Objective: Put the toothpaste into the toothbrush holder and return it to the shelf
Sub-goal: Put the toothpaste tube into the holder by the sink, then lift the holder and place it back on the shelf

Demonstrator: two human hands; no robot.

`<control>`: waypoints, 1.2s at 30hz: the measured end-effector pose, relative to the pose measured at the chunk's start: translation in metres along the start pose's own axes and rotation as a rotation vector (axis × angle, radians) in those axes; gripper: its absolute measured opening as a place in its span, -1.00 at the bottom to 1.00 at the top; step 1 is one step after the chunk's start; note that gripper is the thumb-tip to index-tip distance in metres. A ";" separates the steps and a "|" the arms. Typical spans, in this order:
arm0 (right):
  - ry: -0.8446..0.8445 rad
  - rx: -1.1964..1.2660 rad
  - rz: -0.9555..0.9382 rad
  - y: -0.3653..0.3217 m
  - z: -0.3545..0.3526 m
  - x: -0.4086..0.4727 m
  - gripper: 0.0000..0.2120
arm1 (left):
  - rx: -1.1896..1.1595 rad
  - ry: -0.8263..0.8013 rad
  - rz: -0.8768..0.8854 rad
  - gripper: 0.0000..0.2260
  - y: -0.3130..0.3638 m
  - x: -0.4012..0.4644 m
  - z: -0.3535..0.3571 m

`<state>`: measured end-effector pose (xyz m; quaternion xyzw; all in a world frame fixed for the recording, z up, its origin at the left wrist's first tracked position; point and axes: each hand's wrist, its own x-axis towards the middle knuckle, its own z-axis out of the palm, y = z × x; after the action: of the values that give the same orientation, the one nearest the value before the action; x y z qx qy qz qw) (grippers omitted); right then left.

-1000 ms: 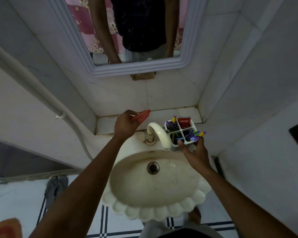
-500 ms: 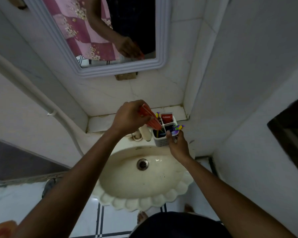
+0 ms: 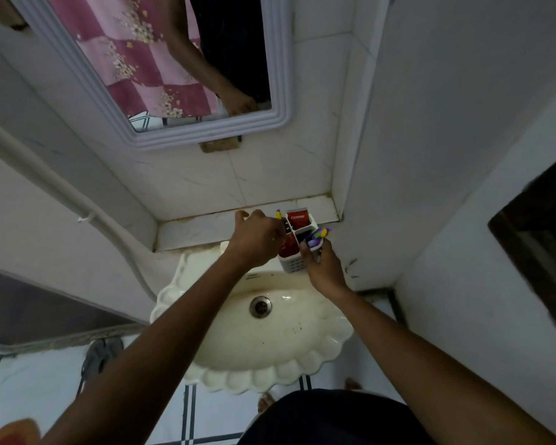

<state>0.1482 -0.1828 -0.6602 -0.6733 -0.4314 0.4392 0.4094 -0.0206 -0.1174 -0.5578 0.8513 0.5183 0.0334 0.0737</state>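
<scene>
A white four-compartment toothbrush holder [image 3: 291, 268] sits at the back right of the sink rim. A red Colgate tube [image 3: 297, 217] stands in its far compartment, and purple and yellow brush handles [image 3: 318, 234] stick out on the right. The red toothpaste tube [image 3: 286, 247] is down inside the near-left compartment, partly hidden by my left hand [image 3: 257, 236], whose fingers curl over its top. My right hand [image 3: 323, 268] grips the holder's right side.
The cream scalloped sink [image 3: 264, 335] lies below the holder, its tap hidden by my left hand. The tiled shelf [image 3: 199, 229] runs along the wall behind it. A mirror [image 3: 161, 69] hangs above. A white pipe [image 3: 77, 207] slants at left, and sandals [image 3: 101, 353] lie on the floor.
My left hand has pushed the red toothpaste tube down into the holder's near-left compartment. My right hand has stayed on the holder. The camera has shifted left.
</scene>
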 end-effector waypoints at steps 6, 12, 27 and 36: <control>0.000 0.086 -0.057 0.015 0.003 -0.010 -0.10 | -0.209 0.165 -0.089 -0.85 -0.006 -0.006 0.007; 0.116 -0.053 -0.089 0.021 0.027 0.003 0.30 | -0.417 0.310 -0.239 -0.78 -0.014 -0.020 0.006; 0.503 -0.004 -0.403 -0.110 -0.026 -0.009 0.03 | -0.430 0.557 -0.126 -0.67 -0.033 -0.030 -0.094; 0.671 0.149 -0.778 -0.304 -0.090 -0.027 -0.04 | -0.381 0.835 0.076 -0.57 -0.009 0.008 -0.254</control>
<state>0.1592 -0.1343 -0.3460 -0.5358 -0.4623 0.0437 0.7052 -0.0587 -0.0832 -0.3088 0.7546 0.4566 0.4711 0.0125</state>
